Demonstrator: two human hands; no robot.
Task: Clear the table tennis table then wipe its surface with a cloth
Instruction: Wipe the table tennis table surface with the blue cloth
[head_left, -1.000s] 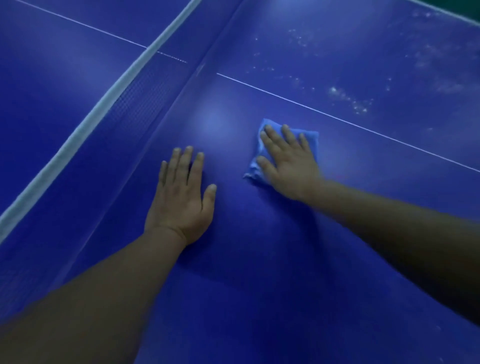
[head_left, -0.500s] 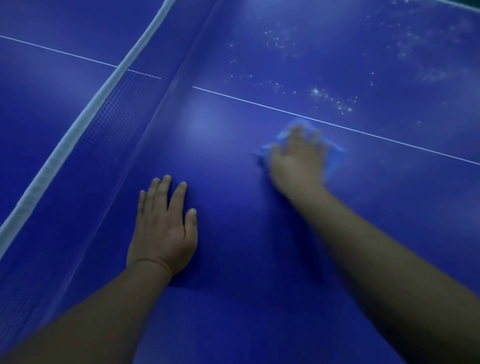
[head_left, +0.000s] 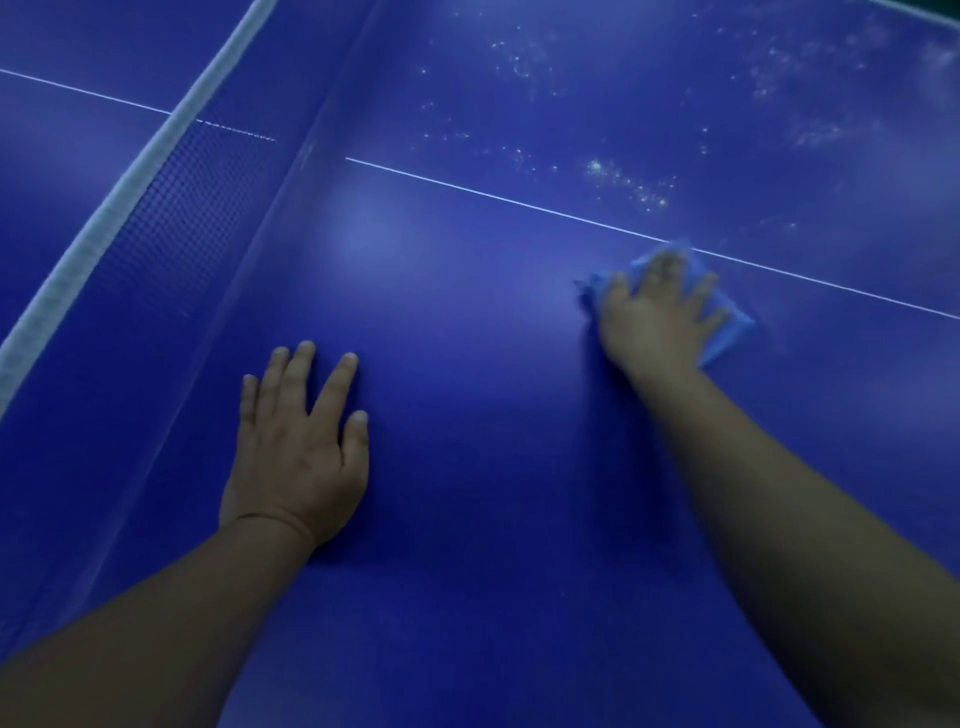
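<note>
The blue table tennis table (head_left: 467, 519) fills the view. My right hand (head_left: 654, 312) presses flat with spread fingers on a light blue cloth (head_left: 724, 325), which lies on the table just below the white centre line (head_left: 519, 205); the hand is blurred. My left hand (head_left: 298, 441) rests flat on the bare surface at the lower left, fingers straight and slightly apart, holding nothing. Most of the cloth is hidden under my right hand.
The net (head_left: 171, 223) with its white top band (head_left: 130, 171) runs diagonally on the left. White dusty specks (head_left: 628, 187) lie on the table beyond the centre line, at the upper right. A green strip (head_left: 935, 5) shows past the table's far edge.
My right hand has slid the cloth to the right, along the near side of the centre line. My left hand has stayed flat on the table.
</note>
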